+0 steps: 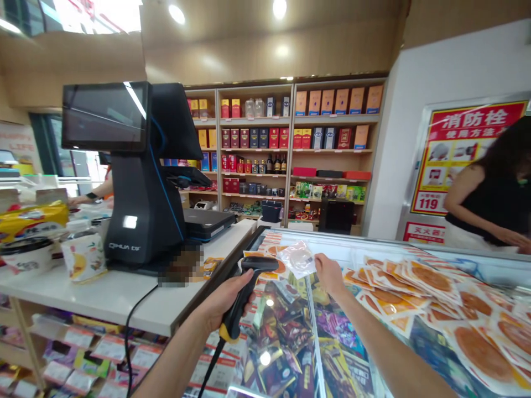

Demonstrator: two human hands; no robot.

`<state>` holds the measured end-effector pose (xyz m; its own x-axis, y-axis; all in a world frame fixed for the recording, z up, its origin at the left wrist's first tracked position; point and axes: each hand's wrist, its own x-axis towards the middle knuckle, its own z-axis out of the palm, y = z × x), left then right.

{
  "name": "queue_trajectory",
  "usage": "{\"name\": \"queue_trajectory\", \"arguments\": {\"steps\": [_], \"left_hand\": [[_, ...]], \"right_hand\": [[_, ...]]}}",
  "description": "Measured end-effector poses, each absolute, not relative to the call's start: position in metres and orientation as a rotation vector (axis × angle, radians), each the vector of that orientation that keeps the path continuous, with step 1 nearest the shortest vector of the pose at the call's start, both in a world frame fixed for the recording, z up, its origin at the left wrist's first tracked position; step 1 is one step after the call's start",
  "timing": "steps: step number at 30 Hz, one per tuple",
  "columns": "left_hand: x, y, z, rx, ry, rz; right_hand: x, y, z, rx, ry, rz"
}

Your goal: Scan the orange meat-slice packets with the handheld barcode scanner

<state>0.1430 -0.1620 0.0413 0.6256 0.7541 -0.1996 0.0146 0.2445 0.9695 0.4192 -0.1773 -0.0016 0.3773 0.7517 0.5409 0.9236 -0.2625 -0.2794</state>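
My left hand (227, 298) is wrapped round the handle of a black and yellow barcode scanner (244, 293), whose head points right. A cord runs down from its grip. Just to the right, my right hand (329, 273) pinches the edge of a small clear plastic packet (297, 258) with something pale inside. The packet hangs in front of the scanner head, a little apart from it. Both are above a glass-topped freezer (309, 309) full of colourful wrapped packs. On its right side lie several flat packs (418, 279) with round orange-brown contents.
On the white counter (136, 301) at left stand a black checkout terminal (141, 204), a lidded cup (27, 257) and a patterned paper cup (83, 257). Shelves of boxes (257, 138) line the back wall. A person (493, 188) in black stands at right; another person's arm shows behind the terminal.
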Motion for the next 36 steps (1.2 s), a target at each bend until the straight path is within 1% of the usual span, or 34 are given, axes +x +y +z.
{"name": "queue_trajectory", "arguments": {"steps": [9, 15, 21, 25, 27, 31, 36], "left_hand": [[0.187, -0.182, 0.049, 1.324, 0.621, 0.481], [0.193, -0.184, 0.049, 1.348, 0.616, 0.439], [0.184, -0.178, 0.049, 1.343, 0.711, 0.533], [0.169, -0.167, 0.044, 1.273, 0.819, 0.55], [0.164, -0.163, 0.041, 1.241, 0.828, 0.564], [0.166, -0.158, 0.036, 1.192, 0.811, 0.594], [0.181, -0.152, 0.029, 1.159, 0.755, 0.556]], "right_hand": [[0.438, -0.204, 0.003, -2.049, -1.362, -0.322], [0.448, -0.212, 0.006, -2.095, -1.314, -0.37], [0.468, -0.216, 0.014, -2.328, -1.157, -0.607], [0.485, -0.222, 0.017, -2.408, -1.323, -0.834], [0.49, -0.226, 0.015, -2.423, -1.481, -0.897], [0.495, -0.23, 0.002, -2.456, -1.682, -0.857], [0.494, -0.226, -0.009, -2.521, -1.614, -0.627]]}}
